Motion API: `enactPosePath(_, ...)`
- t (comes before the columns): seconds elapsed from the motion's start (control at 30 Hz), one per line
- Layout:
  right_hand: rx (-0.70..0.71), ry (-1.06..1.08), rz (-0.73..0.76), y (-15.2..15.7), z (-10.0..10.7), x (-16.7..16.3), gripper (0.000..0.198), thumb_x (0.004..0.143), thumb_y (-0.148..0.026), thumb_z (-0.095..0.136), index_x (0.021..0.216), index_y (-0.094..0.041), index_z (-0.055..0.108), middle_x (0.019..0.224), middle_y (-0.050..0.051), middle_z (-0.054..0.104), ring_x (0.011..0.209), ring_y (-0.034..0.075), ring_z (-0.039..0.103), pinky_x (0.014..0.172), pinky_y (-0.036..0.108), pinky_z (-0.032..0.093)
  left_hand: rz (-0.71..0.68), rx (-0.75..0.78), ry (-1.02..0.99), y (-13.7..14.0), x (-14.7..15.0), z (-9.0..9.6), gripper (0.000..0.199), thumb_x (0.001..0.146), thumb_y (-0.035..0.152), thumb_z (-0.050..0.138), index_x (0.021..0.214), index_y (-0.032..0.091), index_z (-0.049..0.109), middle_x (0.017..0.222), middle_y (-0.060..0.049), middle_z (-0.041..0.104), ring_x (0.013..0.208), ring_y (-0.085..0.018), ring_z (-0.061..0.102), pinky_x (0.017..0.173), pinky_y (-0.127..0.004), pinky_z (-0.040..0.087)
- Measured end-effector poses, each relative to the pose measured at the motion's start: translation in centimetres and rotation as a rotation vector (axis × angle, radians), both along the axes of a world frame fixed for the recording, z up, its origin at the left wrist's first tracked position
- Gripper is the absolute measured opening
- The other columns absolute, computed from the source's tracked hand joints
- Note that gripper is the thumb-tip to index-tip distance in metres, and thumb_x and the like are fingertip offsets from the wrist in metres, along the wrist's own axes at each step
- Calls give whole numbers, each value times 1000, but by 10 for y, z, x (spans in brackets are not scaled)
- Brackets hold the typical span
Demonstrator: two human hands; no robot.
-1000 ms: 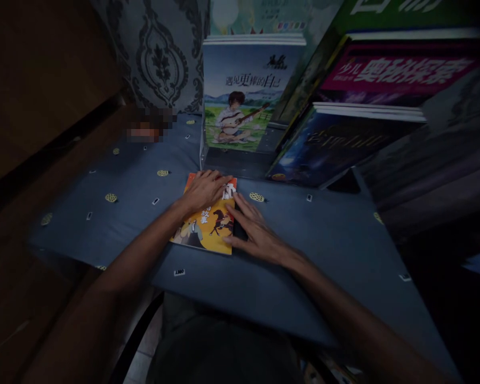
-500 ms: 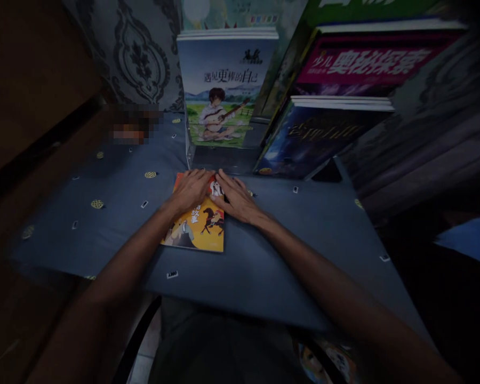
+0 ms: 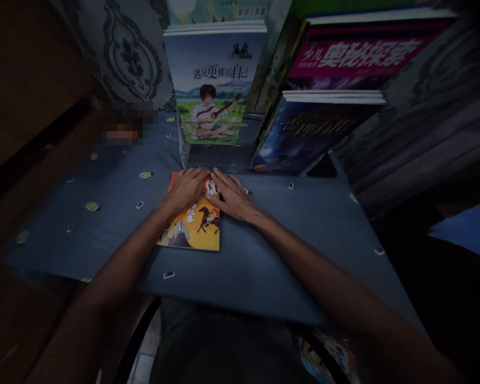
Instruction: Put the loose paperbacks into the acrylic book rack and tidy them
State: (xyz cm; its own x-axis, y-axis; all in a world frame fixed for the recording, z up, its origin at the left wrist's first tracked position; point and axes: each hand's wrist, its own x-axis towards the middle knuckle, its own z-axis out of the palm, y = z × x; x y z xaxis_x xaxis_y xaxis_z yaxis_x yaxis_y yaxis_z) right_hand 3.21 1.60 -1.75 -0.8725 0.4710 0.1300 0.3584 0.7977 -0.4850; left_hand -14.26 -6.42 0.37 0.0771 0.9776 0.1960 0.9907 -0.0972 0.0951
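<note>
A thin yellow and red book (image 3: 200, 234) lies on the blue cloth-covered table (image 3: 264, 266), its cover showing a rider on a dark horse. My left hand (image 3: 188, 188) rests flat over the upper left of the cover, fingers stretched out. Over the top right corner and edge lies my right hand (image 3: 231, 195), its fingers extended and thumb apart. The fingertips of both hands nearly meet at the book's top edge. Much of the cover's upper half is hidden beneath them.
Behind the book, a clear stand (image 3: 216, 156) holds upright books with a guitar player cover (image 3: 216, 80). To its right stand a dark blue book (image 3: 316, 133) and a magenta-titled book (image 3: 356, 56). Something pixelated (image 3: 124, 124) sits at the back left. A chair arm (image 3: 140, 336) shows below.
The whole view has shifted slightly, so the table things sit a little farther left. Both hands stay in place on the book.
</note>
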Motion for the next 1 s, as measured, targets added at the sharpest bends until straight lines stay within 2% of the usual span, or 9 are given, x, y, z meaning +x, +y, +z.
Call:
enactPosePath(0.27, 15, -43, -18, -2, 2, -2, 74, 99, -51, 38, 158, -6, 27, 167, 20, 22, 155, 27, 23, 125, 50, 17, 7, 19, -5, -1, 2, 0, 41, 100, 23, 36, 135, 16, 55, 128, -13, 66, 118, -27, 59, 103, -42, 42)
enactPosePath(0.37, 25, -52, -20, -2, 2, -2, 70, 100, -44, 37, 156, -3, 29, 166, 22, 23, 155, 27, 23, 125, 49, 17, 26, 30, 18, -3, 5, 0, 42, 100, 23, 36, 137, 12, 54, 138, -16, 60, 125, -28, 56, 108, -42, 40)
enactPosePath(0.47, 34, -13, -7, -1, -1, -2, 64, 101, -38, 33, 156, -6, 31, 166, 21, 24, 154, 26, 25, 124, 52, 19, 46, 69, 42, -6, 10, 1, 44, 100, 26, 38, 139, 11, 51, 145, -18, 54, 132, -29, 52, 110, -44, 39)
enactPosePath(0.6, 34, 4, -2, 0, -2, -2, 61, 102, -36, 30, 156, -7, 32, 166, 20, 25, 154, 26, 26, 123, 53, 20, 41, 95, 28, -12, 14, 0, 49, 100, 33, 41, 144, 11, 46, 146, -19, 53, 135, -29, 50, 113, -44, 38)
enactPosePath(0.7, 36, -7, -12, 0, -2, -2, 60, 102, -33, 28, 155, -5, 33, 165, 20, 27, 154, 26, 26, 124, 52, 20, 26, 59, 11, -19, 15, -1, 55, 101, 40, 41, 145, 9, 43, 149, -21, 50, 139, -31, 47, 115, -47, 35)
enactPosePath(0.87, 39, 11, -7, 1, -5, -2, 60, 102, -33, 26, 155, -5, 33, 164, 20, 29, 154, 26, 27, 123, 53, 21, 5, -60, -30, -37, 22, -2, 73, 96, 57, 46, 151, 10, 36, 157, -22, 41, 148, -34, 35, 121, -55, 22)
enactPosePath(1.0, 40, 42, -3, 3, -9, -1, 59, 103, -35, 27, 155, -8, 34, 165, 19, 29, 153, 25, 28, 123, 52, 22, -43, -94, -54, -58, 33, -1, 86, 92, 69, 45, 154, 11, 31, 161, -23, 34, 151, -35, 29, 123, -57, 14)
